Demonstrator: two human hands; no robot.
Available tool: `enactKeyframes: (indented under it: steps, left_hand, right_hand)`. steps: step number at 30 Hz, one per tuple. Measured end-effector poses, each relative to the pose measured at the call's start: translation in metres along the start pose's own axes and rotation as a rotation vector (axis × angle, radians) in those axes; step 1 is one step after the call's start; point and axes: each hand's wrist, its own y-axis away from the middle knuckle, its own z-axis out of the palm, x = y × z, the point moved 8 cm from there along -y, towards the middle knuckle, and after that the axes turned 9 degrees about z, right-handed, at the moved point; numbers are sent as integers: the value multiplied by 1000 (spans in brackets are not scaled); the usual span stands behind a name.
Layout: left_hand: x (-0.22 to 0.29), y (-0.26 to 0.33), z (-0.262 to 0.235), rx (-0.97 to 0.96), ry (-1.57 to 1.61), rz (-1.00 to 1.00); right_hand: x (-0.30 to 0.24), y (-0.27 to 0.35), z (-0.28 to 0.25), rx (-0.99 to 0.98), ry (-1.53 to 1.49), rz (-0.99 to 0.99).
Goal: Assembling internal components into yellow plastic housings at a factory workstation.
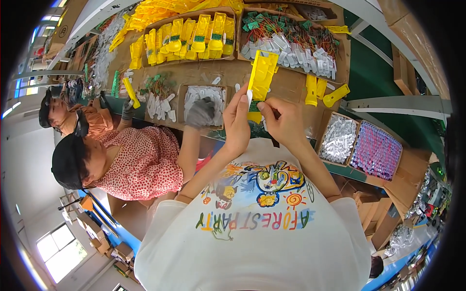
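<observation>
Both hands grip one yellow plastic part [262,76] above the cardboard table [286,87]: left hand [237,121] pinches its edge, right hand [284,121] should press the small white piece squarely.

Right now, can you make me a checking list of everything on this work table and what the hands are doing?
Surface: brown cardboard-covered bench.
Job's things: long yellow plastic piece, held upright by both hands.
Clutter: box of yellow pieces; box of white parts with wires; tray of small white parts; tray of purple parts; loose yellow pieces.
Grippers: left hand and right hand pinch the piece's lower end.
Cables: nothing seen.
Surroundings: co-worker's gloved hand over another box.
</observation>
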Motion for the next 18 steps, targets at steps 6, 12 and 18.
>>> enactKeyframes:
  steps: [6, 12, 18]
  left_hand:
    - [3, 1, 2, -35, -26, 43]
    - [-5, -1, 6, -44, 226, -61]
    - [-11, 3, 3, -91, 106, -62]
  right_hand:
    - [7, 0, 0, -30, -70, 69]
    - [0, -3, -3, -148, -64, 32]
    - [16, -1, 12, -304, -346, 112]
